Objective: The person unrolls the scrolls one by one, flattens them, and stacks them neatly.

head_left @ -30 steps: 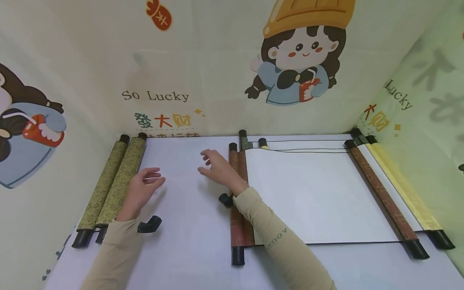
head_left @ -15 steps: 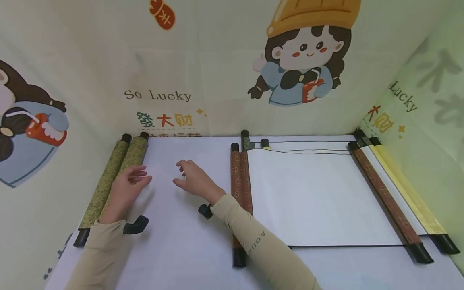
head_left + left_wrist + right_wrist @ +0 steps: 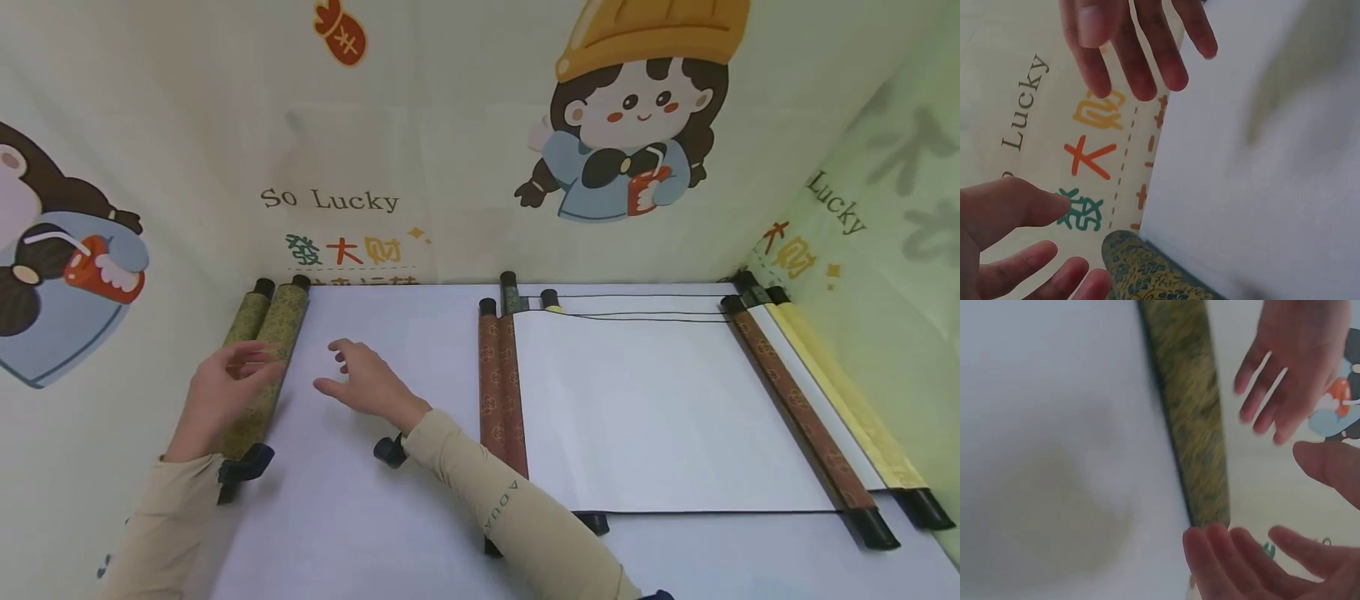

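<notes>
Side by side at the left of the head view lie two rolls of a green-gold patterned scroll (image 3: 283,329) with black end knobs. My left hand (image 3: 225,392) hovers over them, hiding much of the left roll; its fingers are loosely bent and hold nothing. To the right of the rolls my right hand (image 3: 375,383) is above the white tabletop, thumb and fingers apart and nothing between them. In the left wrist view one end of the scroll (image 3: 1147,269) shows below the left hand (image 3: 1016,250). The right wrist view, blurred, shows the scroll (image 3: 1191,406) near the right hand (image 3: 1272,569).
Partly unrolled on the right lies a red-brown scroll (image 3: 802,408) with blank white paper (image 3: 660,408). A yellow scroll (image 3: 847,392) and a dark green scroll (image 3: 510,293) lie partly beneath or behind it. Printed cloth (image 3: 450,150) stands behind the white table (image 3: 322,533).
Both hands have moved left across the table. The left hand has come over the green-gold rolls, and the right hand has left the red-brown scroll's side and approached them.
</notes>
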Demonstrator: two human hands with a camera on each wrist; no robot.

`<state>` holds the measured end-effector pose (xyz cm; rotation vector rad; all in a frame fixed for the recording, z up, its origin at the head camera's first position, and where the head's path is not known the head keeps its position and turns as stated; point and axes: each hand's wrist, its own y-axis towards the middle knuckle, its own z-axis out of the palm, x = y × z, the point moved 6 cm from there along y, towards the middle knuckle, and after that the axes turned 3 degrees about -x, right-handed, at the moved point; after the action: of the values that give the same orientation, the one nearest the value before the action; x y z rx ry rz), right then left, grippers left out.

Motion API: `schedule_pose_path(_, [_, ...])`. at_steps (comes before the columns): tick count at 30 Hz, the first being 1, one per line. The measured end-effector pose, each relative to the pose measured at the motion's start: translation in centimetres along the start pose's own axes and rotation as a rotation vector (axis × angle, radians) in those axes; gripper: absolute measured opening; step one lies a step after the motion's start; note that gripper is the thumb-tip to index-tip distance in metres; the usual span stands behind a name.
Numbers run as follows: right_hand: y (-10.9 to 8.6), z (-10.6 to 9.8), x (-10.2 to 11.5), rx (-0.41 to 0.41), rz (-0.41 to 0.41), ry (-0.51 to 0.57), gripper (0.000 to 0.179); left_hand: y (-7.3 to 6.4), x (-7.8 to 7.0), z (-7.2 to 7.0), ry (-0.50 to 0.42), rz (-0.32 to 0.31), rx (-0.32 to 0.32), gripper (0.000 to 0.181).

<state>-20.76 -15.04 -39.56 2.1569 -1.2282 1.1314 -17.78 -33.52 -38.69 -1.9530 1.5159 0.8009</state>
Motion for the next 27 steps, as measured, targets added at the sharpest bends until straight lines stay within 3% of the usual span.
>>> schedule_pose_path(4, [0.5, 1.4, 1.2, -0.007, 0.011, 0.099, 0.059, 0.5, 0.7, -0.8, 0.01, -0.014, -0.02, 0.066])
schedule_pose_path(9, [0.9, 3.1, 2.2, -0.001, 0.027, 0.123, 0.062, 1.4, 1.0, -1.7, 0.038, 0.001, -0.042, 0.062])
schedule_pose_path(13, [1.4, 4.0, 2.6, -0.05, 0.016, 0.138, 0.058, 2.2, 1.6, -2.5, 0.055, 0.02, -0.05, 0.065])
schedule_pose_path(19, [1.7, 5.4, 2.7, -0.123, 0.031, 0.137, 0.053, 3.0, 3.9, -3.3, 0.108, -0.009, -0.126, 0.067])
schedule_pose_path(24, [1.9, 6.1, 3.1, -0.119, 0.059, 0.1, 0.058, 3.1, 3.7, -4.2, 0.096, -0.001, -0.108, 0.066])
schedule_pose_path(27, [1.9, 6.6, 3.3, -0.127, 0.049, 0.076, 0.059, 3.5, 4.5, -4.6, 0.103, -0.011, -0.109, 0.063])
